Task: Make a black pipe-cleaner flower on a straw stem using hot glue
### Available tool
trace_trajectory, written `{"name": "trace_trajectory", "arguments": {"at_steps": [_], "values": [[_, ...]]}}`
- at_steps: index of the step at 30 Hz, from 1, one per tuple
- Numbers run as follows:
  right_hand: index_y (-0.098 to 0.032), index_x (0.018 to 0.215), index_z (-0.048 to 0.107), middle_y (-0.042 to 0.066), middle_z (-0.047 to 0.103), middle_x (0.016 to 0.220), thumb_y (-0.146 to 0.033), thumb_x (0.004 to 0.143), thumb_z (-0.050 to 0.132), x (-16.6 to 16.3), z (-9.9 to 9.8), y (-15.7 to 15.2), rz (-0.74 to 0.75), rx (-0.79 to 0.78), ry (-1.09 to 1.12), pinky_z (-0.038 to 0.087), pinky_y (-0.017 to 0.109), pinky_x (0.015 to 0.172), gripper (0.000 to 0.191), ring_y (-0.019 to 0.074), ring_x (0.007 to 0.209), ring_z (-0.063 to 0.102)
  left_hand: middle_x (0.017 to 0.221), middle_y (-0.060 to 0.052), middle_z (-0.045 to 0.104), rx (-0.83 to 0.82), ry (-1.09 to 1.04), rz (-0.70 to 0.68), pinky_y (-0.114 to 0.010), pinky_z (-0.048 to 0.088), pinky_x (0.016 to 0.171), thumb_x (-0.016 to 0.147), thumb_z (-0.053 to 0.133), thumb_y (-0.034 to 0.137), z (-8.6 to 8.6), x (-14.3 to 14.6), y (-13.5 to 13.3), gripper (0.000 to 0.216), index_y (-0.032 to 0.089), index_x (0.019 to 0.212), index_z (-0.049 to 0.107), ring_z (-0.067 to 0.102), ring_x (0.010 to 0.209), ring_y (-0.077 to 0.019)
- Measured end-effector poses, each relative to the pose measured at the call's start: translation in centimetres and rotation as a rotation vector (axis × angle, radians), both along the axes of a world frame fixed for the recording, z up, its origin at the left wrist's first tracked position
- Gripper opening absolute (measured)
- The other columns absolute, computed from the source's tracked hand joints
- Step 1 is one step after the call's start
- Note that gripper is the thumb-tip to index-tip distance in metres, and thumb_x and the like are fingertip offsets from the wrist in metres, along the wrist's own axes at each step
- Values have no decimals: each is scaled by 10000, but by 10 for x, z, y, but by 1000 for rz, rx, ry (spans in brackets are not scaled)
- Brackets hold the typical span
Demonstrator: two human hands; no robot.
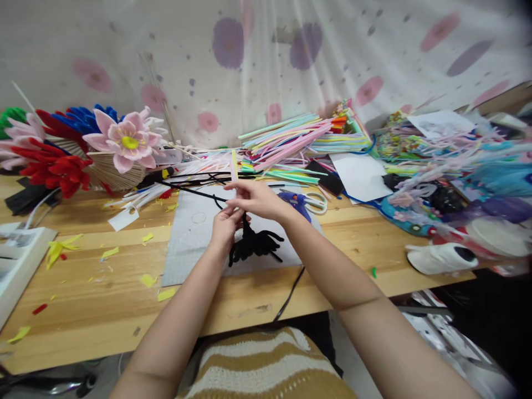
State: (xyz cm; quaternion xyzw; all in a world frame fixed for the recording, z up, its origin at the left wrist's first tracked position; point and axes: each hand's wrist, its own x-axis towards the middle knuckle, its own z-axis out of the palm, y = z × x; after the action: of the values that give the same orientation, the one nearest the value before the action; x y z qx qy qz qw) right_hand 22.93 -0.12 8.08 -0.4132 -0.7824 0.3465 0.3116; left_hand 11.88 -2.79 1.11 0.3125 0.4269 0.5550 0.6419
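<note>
A black flower (254,245) made of fuzzy pipe cleaners hangs head down over the grey mat (187,238), its petals spread toward me. Its narrow stem end runs up into my left hand (228,226), whose fingers are closed around it. From above, my right hand (260,198) reaches across with bent fingers that meet the left fingertips at the stem. Whether the right fingers pinch the stem or something thin is hidden. A pale yellow-and-white strip (234,164) rises just beyond the right fingertips. Black pipe cleaners (193,191) lie left of the hands.
A blue glue gun (296,204) and scissors (316,203) lie right of the hands. Colored pipe cleaners (291,144) are piled behind. Finished flowers (128,141) stand at left, near a white power strip (25,260). A thread spool (440,258) lies at right. Yellow scraps (147,280) dot the table.
</note>
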Motion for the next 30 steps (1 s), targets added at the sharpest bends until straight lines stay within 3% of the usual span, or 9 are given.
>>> {"name": "trace_trajectory", "arguments": {"at_steps": [2, 4, 6, 9, 13, 21, 30], "values": [[-181, 1010, 613, 4, 582, 728, -290, 702, 622, -15, 15, -1, 20, 137, -287, 300, 219, 601, 326, 100, 662, 476, 492, -3, 576, 27, 86, 44, -244, 453, 489, 556, 696, 233, -1, 4, -2, 173, 113, 660, 626, 548, 467, -116], [-178, 900, 651, 25, 600, 762, -281, 721, 597, -26, 22, 1, 40, 227, -448, 281, 227, 599, 213, 117, 693, 485, 456, -5, 555, 32, 142, 83, -253, 449, 480, 542, 697, 243, 0, 4, -4, 172, 111, 582, 594, 545, 455, -126], [-168, 787, 652, 27, 599, 770, -254, 742, 555, -30, 23, 5, 52, 285, -467, 271, 227, 594, 137, 117, 697, 481, 477, -4, 568, 25, 156, 92, -255, 452, 486, 538, 701, 254, 2, 2, -5, 185, 112, 608, 604, 549, 463, -125], [-149, 725, 616, 1, 557, 694, -232, 748, 523, -23, 21, 13, 32, 290, -309, 275, 216, 592, 127, 94, 651, 449, 623, -15, 634, -2, 103, 71, -248, 466, 518, 568, 692, 240, 1, -6, -4, 278, 126, 817, 647, 561, 492, -101], [-124, 647, 562, -31, 466, 579, -278, 744, 527, -5, 14, 20, -1, 143, -13, 295, 210, 561, 185, 71, 573, 401, 715, -13, 649, -49, -7, 49, -209, 458, 493, 605, 680, 197, -3, -14, -1, 404, 155, 1002, 620, 568, 505, -79], [-134, 769, 577, -6, 560, 671, -328, 670, 615, 10, -15, 20, -83, -297, 443, 428, 200, 528, 221, 94, 626, 547, 686, 11, 636, -102, -166, -22, -191, 482, 483, 615, 684, 126, -2, -13, -2, 403, 162, 1011, 620, 570, 501, -67], [-170, 773, 538, -3, 641, 740, -340, 674, 631, 10, -39, 20, -77, -557, 741, 476, 206, 559, 218, 101, 649, 616, 712, -3, 655, -85, -208, -37, -216, 510, 487, 640, 655, 104, -4, -15, -4, 337, 165, 972, 637, 595, 515, -88]]}}
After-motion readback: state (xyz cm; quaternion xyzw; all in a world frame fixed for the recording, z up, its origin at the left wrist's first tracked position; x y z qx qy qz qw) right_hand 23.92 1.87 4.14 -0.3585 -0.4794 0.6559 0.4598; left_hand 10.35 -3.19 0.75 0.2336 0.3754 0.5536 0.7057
